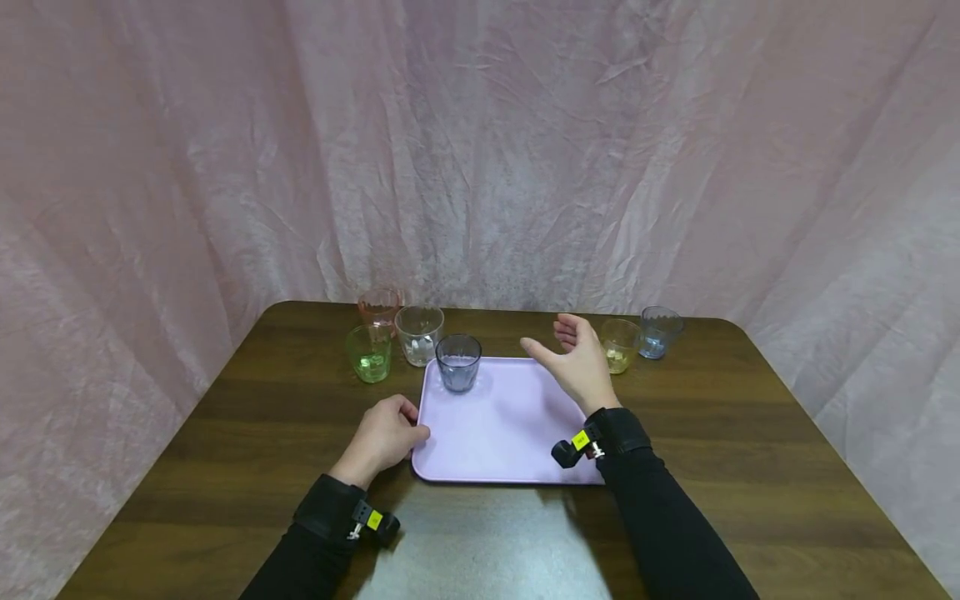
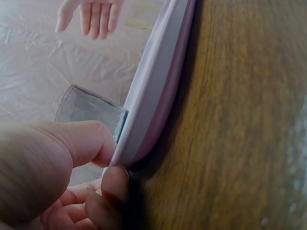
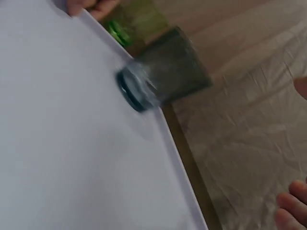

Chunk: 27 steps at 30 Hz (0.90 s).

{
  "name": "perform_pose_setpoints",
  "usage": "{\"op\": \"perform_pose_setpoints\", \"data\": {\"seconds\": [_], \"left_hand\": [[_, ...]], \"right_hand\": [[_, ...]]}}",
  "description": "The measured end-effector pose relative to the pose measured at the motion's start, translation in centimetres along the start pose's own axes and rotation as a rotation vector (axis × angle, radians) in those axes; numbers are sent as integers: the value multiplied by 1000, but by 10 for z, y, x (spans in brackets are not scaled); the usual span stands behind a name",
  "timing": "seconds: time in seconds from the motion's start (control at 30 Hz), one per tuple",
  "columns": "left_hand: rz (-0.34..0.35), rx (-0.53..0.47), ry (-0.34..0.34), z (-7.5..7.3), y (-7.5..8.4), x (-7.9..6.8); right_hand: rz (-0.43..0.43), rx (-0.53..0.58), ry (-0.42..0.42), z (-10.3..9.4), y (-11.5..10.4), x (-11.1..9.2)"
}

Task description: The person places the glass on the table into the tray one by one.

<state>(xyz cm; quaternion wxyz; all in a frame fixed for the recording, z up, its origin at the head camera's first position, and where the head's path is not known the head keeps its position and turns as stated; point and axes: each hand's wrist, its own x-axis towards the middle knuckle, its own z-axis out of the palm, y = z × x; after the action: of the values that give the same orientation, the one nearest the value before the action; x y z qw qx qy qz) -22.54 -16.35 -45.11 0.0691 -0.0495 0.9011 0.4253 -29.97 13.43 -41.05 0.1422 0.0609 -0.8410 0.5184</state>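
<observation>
My left hand [image 1: 380, 439] pinches the left edge of a lilac tray [image 1: 487, 446], thumb over the rim and a fingertip under it, as the left wrist view shows. A smoky grey glass [image 1: 459, 364] stands upright in the tray's far left corner. Over the tray's far right part hovers my right hand [image 1: 576, 364], thumb and fingers spread apart, holding nothing. A yellow glass [image 1: 619, 346] stands just beyond that hand, partly covered by it in the head view. In the right wrist view the grey glass [image 3: 163, 72] looks blurred.
Left of the tray stand a green glass [image 1: 370, 354], a clear glass [image 1: 419, 335] and a pink glass [image 1: 379, 308], close together. A blue glass [image 1: 660, 332] is at the back right. The wooden table [image 1: 720, 450] ends at a pink curtain [image 1: 480, 167].
</observation>
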Motion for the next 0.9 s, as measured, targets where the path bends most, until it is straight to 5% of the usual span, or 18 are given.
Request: {"op": "perform_pose_setpoints", "data": {"seconds": [0.2,0.9], "left_hand": [[4,-6,1,-1,-1,-1],[4,8,-8,0,-1,1]], "right_hand": [[4,-17,124,-27,9,10],[115,-98,274,-83,50,17]]}}
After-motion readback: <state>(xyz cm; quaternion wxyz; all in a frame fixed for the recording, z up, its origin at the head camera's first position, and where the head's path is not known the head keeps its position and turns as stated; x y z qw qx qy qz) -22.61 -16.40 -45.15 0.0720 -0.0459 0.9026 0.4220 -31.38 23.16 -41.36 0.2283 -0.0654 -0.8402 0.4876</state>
